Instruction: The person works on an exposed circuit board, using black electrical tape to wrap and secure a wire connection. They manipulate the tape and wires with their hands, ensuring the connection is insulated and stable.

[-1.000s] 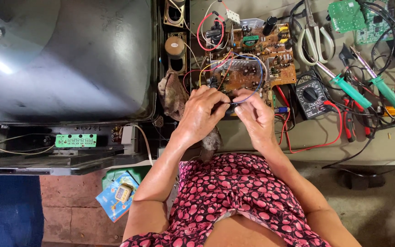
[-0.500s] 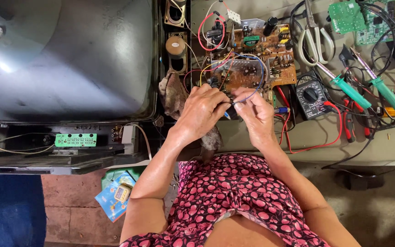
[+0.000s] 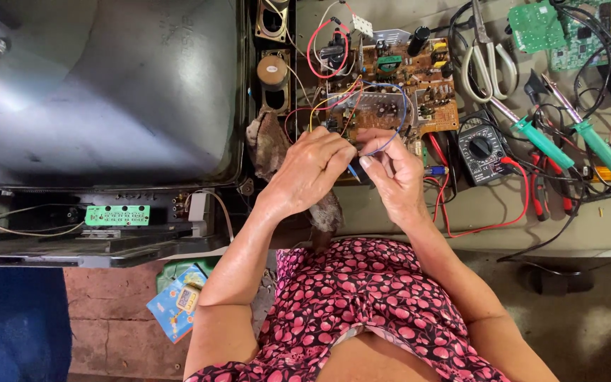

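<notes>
Your left hand (image 3: 312,170) sits just left of the frame's centre, wrist bent up from the forearm that rises from the lower middle, knuckles toward the camera and fingers curled inward. Thumb and forefinger are pressed together on the blue wire (image 3: 389,134) near its lower end. Your right hand (image 3: 394,177) faces it, just right of centre and touching it at the fingertips, palm turned left, its thumb and fingers likewise pinched onto the same wire.

That blue wire loops up from your fingers and over the brown circuit board (image 3: 390,85), which lies in the upper middle of the frame, directly above both hands, crowded with components and trailing red, yellow and white leads.

The open television chassis (image 3: 100,92) fills the upper left; along its right edge it holds two round speakers (image 3: 272,71), one above the other, and a small green board (image 3: 117,215) sits in its lower frame.

On the workbench (image 3: 475,226) at the right lie a black multimeter (image 3: 480,147) with red leads, scissors (image 3: 486,56), two green-handled soldering irons (image 3: 542,141) and green circuit boards (image 3: 553,28) in the upper right corner. A rag (image 3: 269,145) lies just left of your left hand.
</notes>
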